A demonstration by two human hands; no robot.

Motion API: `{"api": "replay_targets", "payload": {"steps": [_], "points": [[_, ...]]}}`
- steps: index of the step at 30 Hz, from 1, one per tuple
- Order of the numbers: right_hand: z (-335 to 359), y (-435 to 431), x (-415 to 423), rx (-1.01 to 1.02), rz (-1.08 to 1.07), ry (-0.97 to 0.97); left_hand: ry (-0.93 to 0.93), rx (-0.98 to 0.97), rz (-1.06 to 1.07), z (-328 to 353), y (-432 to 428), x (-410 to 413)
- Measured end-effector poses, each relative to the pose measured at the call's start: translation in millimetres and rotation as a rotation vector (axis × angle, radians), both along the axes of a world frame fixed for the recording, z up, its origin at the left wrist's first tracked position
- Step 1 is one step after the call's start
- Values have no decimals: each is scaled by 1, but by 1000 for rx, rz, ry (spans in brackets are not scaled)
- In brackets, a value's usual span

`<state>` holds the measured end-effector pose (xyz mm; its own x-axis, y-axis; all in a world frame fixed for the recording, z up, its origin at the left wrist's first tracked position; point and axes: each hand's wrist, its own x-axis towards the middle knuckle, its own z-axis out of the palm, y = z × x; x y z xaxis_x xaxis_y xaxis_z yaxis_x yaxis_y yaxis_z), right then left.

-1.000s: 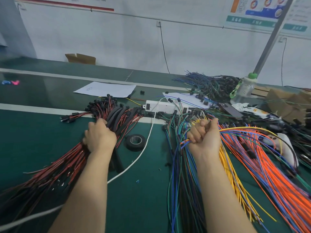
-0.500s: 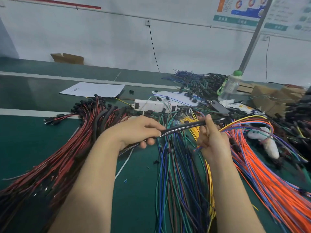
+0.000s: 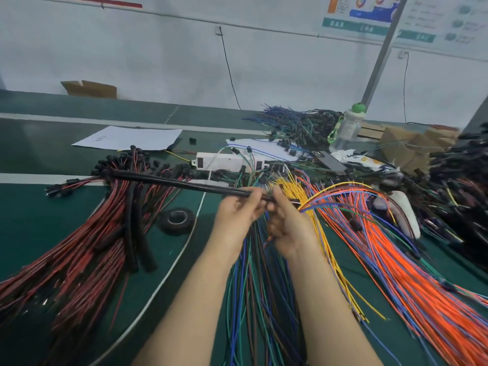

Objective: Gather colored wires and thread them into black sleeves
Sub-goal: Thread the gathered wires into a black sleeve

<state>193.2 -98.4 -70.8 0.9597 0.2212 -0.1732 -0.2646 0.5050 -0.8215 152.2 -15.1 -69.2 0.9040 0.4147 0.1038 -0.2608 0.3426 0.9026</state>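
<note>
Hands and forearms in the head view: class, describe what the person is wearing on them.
Nothing is worn. The left hand and right hand are ungloved, and the left forearm and right forearm have no sleeves. No watch or bracelet shows.

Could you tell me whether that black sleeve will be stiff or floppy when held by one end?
Probably fairly stiff: the sleeve, gripped at one end by the left hand, juts out nearly straight. Not rigid, though: spare sleeves on the red wires lie curved. Likely light: fingertips suffice.
</note>
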Motion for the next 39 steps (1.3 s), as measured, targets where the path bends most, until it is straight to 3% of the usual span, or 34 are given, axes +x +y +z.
{"api": "replay_targets", "payload": {"steps": [6,11,14,19,23,30,39], "points": [[0,-7,1,37,-39,-168,15,-303,90,-3,14,-2],[-2,-2,-4,-60,35,-203,-13,-230,-100,-6,-8,-4],[3,-7,-5,-59,12,-170,13,-331,-110,-4,-10,-4],[18,-39,4,551,-128,-91,33,-435,-149,-8,-8,-6],[22,-54,4,818,-190,-111,44,-393,-220,-14,-12,-8],[23,-48,2,945,-233,-90,40,-324,-304,-17,-23,-8],[22,-52,6,900,-305,-98,73,-309,-357,-18,-30,-9]]}}
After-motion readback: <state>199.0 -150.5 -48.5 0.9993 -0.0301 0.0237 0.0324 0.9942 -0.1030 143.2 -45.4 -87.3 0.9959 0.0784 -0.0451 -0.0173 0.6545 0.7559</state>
